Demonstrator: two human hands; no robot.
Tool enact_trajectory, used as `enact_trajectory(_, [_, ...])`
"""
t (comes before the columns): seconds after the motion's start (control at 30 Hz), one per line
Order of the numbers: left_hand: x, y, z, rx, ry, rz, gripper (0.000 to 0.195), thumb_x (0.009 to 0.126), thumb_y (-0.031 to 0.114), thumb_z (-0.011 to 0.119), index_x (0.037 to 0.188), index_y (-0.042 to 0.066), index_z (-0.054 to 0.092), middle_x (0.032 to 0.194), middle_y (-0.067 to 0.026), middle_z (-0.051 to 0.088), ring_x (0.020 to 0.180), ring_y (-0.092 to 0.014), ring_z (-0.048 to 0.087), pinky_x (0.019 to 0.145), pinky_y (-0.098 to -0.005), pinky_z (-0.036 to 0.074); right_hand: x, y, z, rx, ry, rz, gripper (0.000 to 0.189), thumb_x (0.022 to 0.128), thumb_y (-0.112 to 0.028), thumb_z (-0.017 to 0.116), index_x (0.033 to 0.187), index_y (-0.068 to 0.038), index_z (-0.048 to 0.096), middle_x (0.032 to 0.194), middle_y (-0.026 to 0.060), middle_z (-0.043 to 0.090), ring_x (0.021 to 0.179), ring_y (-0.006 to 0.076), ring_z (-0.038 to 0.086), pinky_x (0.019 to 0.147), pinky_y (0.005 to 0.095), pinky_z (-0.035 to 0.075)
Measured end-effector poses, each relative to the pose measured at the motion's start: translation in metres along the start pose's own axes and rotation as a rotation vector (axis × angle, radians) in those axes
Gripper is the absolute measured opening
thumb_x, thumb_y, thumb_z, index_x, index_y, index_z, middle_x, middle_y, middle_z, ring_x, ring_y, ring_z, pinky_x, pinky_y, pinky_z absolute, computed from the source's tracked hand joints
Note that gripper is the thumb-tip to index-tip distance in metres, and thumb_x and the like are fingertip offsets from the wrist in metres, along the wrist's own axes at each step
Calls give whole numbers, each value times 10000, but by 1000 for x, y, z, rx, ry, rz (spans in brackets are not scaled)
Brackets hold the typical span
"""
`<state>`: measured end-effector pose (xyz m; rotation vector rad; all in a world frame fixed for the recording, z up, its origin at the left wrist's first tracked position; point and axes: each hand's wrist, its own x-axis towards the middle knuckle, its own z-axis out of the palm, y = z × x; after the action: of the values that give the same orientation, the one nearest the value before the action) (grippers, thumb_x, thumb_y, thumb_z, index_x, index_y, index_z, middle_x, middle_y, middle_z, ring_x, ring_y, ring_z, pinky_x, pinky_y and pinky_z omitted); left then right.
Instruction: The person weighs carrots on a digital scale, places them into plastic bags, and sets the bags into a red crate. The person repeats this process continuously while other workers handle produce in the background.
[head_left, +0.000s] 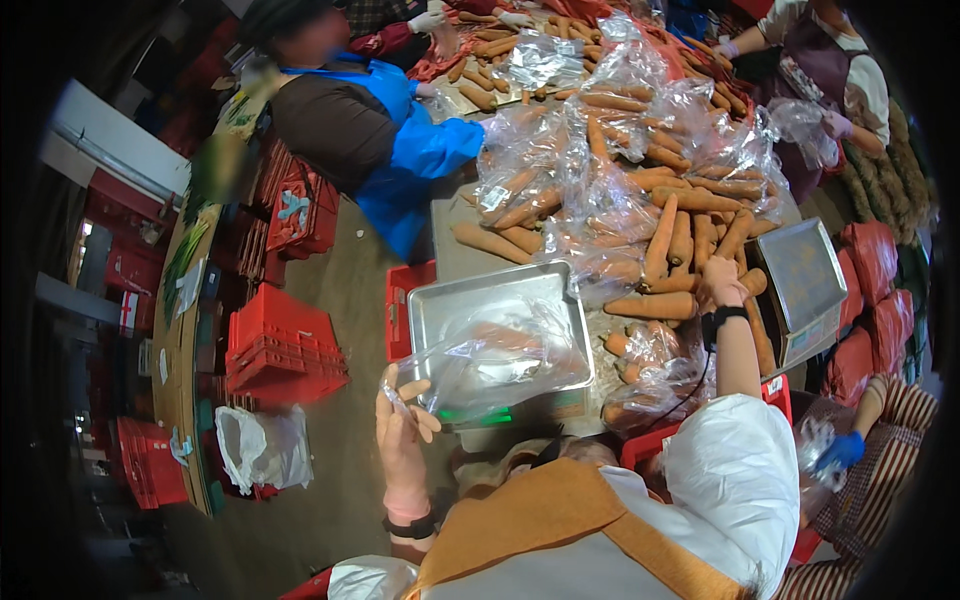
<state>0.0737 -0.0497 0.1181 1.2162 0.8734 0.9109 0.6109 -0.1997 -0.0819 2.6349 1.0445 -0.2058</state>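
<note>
My left hand, in a thin glove, pinches the open end of a clear plastic bag at the near left corner of a metal tray. The bag lies across the tray, with a carrot inside. My right hand reaches into the loose carrots on the table and rests on one; the fingers are partly hidden, so its hold is unclear. Green lit digits show under the tray's near edge. Bagged carrots lie between the tray and my right forearm.
A metal-topped scale stands right of my right hand. Filled carrot bags cover the table beyond. Red crates are stacked at left. A co-worker in a blue apron stands at far left; others work opposite and at right.
</note>
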Motion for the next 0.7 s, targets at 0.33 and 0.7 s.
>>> enact_trajectory(0.33, [9,-7,-6,-28,-85,41,698,880,401,516,1413,-10,334,1124,-103,592,874,-147,568,925,-312,360,-135,-37,-127,1210,177,-107,442,700,-307,760,1002,4,673,913,123,686,817,194,650,742,316,504])
enact_trajectory(0.7, [18,-9,-56,239,-223,63,437,879,151,566,1288,6,518,1192,-86,585,1176,-191,492,1026,-310,340,-182,-197,-38,893,480,-491,399,769,-205,679,1119,-25,613,1081,189,617,999,372,576,854,427,467])
